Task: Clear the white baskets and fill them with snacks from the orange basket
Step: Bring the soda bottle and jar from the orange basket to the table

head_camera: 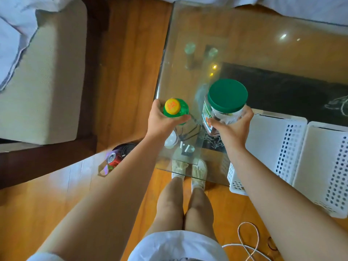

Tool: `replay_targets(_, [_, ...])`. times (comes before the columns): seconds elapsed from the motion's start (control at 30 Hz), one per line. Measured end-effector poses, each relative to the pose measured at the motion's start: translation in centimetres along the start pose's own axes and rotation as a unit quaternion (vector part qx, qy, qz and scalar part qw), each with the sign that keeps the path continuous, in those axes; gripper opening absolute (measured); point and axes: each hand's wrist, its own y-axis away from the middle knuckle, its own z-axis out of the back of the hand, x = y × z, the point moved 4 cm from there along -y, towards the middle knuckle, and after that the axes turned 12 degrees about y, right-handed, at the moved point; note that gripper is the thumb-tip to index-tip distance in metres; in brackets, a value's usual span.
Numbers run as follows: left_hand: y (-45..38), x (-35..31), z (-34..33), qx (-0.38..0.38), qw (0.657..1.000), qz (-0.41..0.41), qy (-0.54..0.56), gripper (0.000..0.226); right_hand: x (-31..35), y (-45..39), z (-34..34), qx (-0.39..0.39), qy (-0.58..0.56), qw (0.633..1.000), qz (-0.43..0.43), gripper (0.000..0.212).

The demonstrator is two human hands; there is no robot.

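Green bottle point(176, 110) upright, cap toward camera

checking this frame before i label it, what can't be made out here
- Orange basket: not in the head view, so its snacks cannot be seen.
- White baskets: the right one is cut off by the frame edge.
- Jar: label half hidden by the right hand.
- Green bottle: body hidden by the left hand.
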Motion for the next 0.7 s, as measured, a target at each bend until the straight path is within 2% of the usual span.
replay_targets(0.3, [0.8,1.3,-0.1,0.043,0.999,0.001,0.032,0.065,-1.5,2.0,-1.2,0.007,0.023,0.999,0.041,0.098])
replay_targets(0.53, [1.5,1.8,-0.4,0.036,0.997,0.022,0.063,0.069,-3.2,3.4,-1.0,0.058,0.033,0.998,-0.014,0.097])
replay_targets(0.7, [2.5,2.1,-0.5,0.039,0.994,0.084,0.064,0.1,-3.2,3.6,0.2,0.142,-0.021,0.987,-0.078,0.099])
